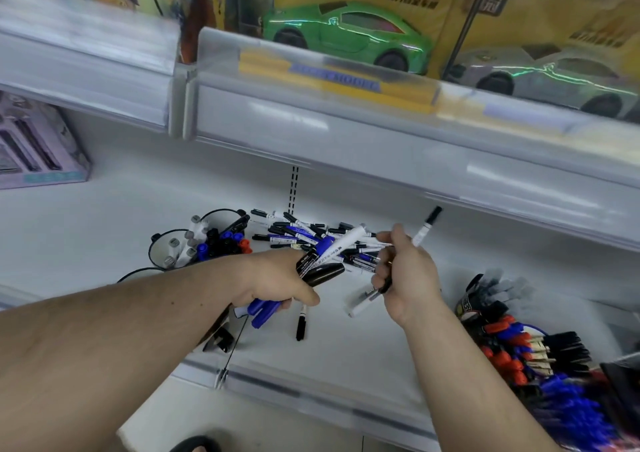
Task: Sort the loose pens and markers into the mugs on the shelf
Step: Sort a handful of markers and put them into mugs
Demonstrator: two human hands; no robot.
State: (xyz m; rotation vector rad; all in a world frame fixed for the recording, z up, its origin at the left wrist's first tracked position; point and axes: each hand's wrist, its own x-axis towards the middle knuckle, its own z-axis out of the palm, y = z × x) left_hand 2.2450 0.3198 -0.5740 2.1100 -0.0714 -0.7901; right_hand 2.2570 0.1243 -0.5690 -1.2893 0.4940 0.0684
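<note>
My left hand (277, 280) grips a bundle of markers (322, 261), black, white and blue ones, over the white shelf (104, 223). My right hand (407, 271) holds a thin white pen with a black cap (426, 227) pointing up, plus a white marker (363, 301) sticking out below. Behind both hands lies a pile of loose pens and markers (311, 235). Two clear mugs (166, 247) with black rims stand at the left, filled with grey, blue, black and red markers. One black pen (301, 323) lies alone near the front.
A clear shelf rail (346, 122) hangs overhead with boxed toy cars (346, 32) above it. A purple box (38, 143) sits at the far left. Bunches of red, blue and black markers (536, 365) fill the right end. A black object (220, 339) lies under my left forearm.
</note>
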